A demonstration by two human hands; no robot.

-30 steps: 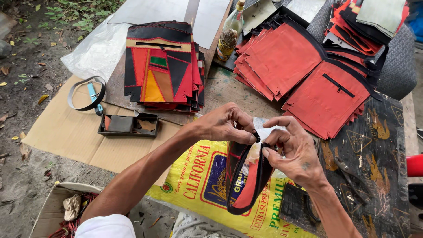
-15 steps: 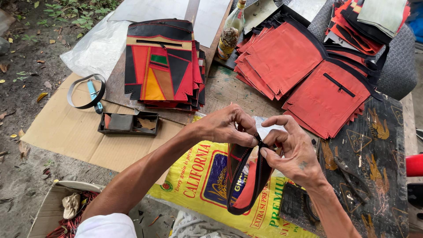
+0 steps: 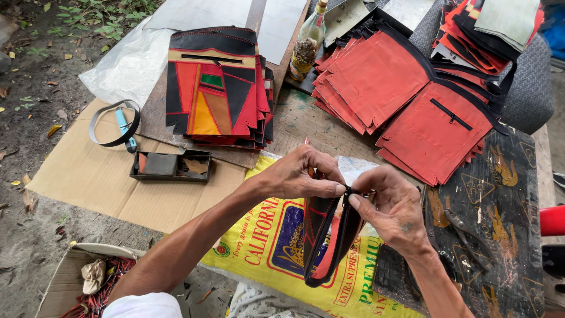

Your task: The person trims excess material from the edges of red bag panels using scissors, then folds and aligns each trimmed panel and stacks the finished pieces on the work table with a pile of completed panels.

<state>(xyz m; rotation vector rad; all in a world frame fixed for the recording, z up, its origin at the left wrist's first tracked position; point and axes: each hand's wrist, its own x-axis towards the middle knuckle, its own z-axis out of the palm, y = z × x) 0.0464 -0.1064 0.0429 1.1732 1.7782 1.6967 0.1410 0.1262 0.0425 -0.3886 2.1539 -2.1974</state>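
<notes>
**Both hands pinch the top of a red-and-black pouch**

The left hand and the right hand meet over a yellow printed sack spread on the work surface. Between them hangs a small red-and-black pouch, held edge-on so that its black rim curves down toward the person. The left thumb and forefinger are closed on the pouch's upper end, and the right thumb and forefinger grip the same spot from the other side, fingertips almost touching.

Behind the hands lies a stack of patchwork panels in red, black, orange and green. To its right, a fanned pile of plain red panels edged in black spreads out, one showing a zip slit. A glass bottle stands between the two piles. On the cardboard sheet at the left sit a shallow black tray and a loop of grey strap.
</notes>
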